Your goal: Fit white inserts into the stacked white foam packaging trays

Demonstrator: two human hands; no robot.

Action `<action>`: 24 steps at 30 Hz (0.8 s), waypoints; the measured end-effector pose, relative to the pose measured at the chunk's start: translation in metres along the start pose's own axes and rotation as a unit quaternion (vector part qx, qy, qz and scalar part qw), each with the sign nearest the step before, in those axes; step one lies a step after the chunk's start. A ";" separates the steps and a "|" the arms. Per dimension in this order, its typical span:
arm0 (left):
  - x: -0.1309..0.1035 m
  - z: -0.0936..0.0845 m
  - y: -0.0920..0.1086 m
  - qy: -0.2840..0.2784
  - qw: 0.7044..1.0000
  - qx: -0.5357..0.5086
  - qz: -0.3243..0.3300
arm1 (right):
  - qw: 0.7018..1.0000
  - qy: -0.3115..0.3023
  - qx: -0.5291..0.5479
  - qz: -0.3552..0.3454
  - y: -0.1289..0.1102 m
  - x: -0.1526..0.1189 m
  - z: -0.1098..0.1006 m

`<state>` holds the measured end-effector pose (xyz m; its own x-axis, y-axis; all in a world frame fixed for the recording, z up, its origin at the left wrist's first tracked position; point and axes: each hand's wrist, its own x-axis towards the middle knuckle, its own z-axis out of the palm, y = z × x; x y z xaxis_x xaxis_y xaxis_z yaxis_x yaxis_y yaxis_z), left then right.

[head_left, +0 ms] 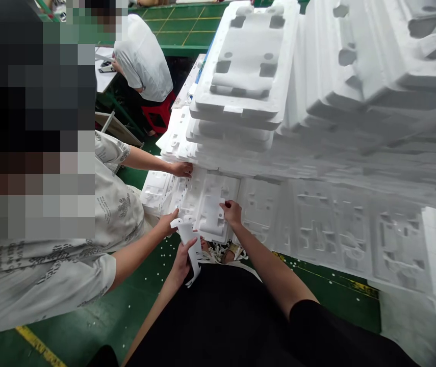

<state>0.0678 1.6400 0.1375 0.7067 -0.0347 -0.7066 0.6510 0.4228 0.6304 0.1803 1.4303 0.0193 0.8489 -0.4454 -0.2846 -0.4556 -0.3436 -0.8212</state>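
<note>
My left hand (182, 259) is closed around curved white plastic parts (191, 245), held low in front of my body; how many there are I cannot tell. Over the right part of a white foam tray (213, 196), my right hand (233, 211) has its fingers pinched together. Whatever sits between those fingertips, if anything, is too small to make out. The tray has shaped recesses and lies in a row of similar foam trays (261, 204). Farther right, trays (351, 244) appear to hold clear or white pieces in their hollows.
Tall stacks of foam trays (248, 56) rise behind the row. At my left a co-worker in a patterned shirt (122, 204) reaches in with one hand (181, 169) and another hand (167, 223) near mine. Another person (145, 56) sits on a red stool (158, 112).
</note>
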 end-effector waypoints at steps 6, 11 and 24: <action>-0.002 0.002 0.006 0.006 1.000 -0.003 -0.003 | 1.000 0.005 -0.011 -0.005 -0.001 -0.001 0.003; -0.007 0.007 0.008 0.008 1.000 -0.004 0.004 | 1.000 0.009 -0.014 -0.011 0.001 -0.002 0.002; -0.004 0.002 0.004 0.012 1.000 -0.011 -0.010 | 0.999 0.004 -0.024 -0.021 -0.001 -0.002 0.001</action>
<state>0.0677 1.6402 0.1436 0.6860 -0.0212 -0.7272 0.6587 0.4425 0.6085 0.1792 1.4326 0.0199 0.8657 -0.4357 -0.2464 -0.4318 -0.4010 -0.8079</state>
